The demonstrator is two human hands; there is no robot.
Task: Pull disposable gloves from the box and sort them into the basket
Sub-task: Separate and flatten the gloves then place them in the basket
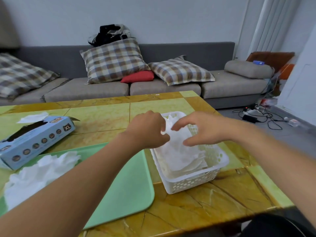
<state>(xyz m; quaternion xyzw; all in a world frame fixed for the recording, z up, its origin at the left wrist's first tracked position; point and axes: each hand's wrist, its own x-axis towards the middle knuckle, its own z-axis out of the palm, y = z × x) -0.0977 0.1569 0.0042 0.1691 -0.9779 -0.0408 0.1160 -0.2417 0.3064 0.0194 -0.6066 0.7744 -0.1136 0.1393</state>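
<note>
Head view: left hand [147,130] pinches a thin translucent white plastic glove [176,144] over the white perforated plastic basket [191,183]; right hand [203,129] hovers, fingers apart.

Grey sofa [153,86], white wall [153,17]

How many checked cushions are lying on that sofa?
3. One lies at the sofa's far left, cut off by the frame; one leans upright against the backrest mid-sofa; one lies tilted beside it, to its right. Others may be out of frame.
</note>
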